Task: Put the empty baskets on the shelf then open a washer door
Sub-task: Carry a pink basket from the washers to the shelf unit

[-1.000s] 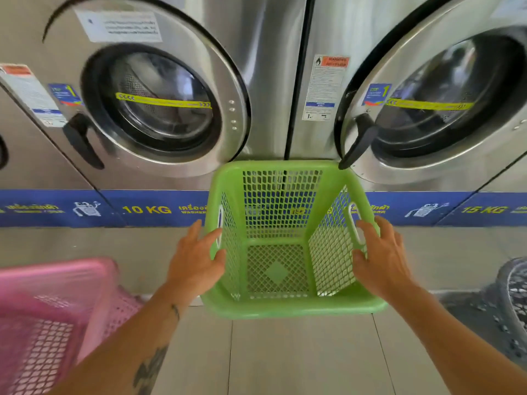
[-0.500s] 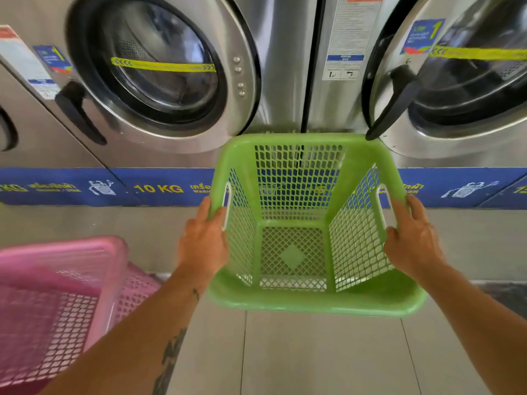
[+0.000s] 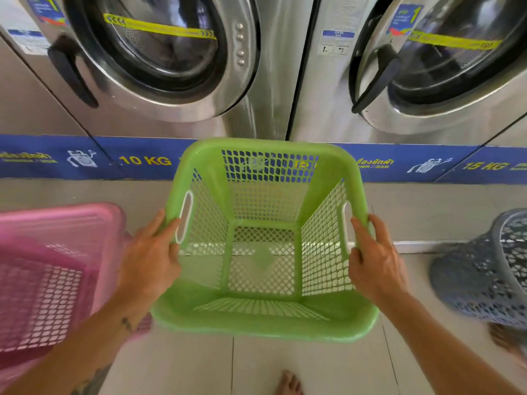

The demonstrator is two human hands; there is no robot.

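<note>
Head view has the green basket [image 3: 262, 323] mid-scene, between a pink basket [image 3: 54, 252] on the left and a grey basket [image 3: 484, 269] on the right. It is empty, and the tiled floor [image 3: 313, 366] shows through its mesh. The left hand [image 3: 148, 260] grasps its left rim just beside a white-edged slot [image 3: 184, 218], fingers curled over the lip, and the right hand [image 3: 376, 266] clasps the right rim the same way. The basket seems to be held off the floor, its mouth tipped a little toward the person, though I cannot be sure the base is clear. It is thin moulded plastic with lattice walls — I judge it very light, stiff enough at the rolled rim and springy in the sides, so a hard squeeze would bow it rather than crack it. The lip looks smooth (perhaps a touch slippery), so the slots would be the surer hold, but the rim should do for an empty load. No shelf is in view. At the far side the left door [image 3: 159, 49] and right door [image 3: 445, 61] are closed — each has a black handle [image 3: 72, 71] at its left edge, the likely place to pull.
</note>
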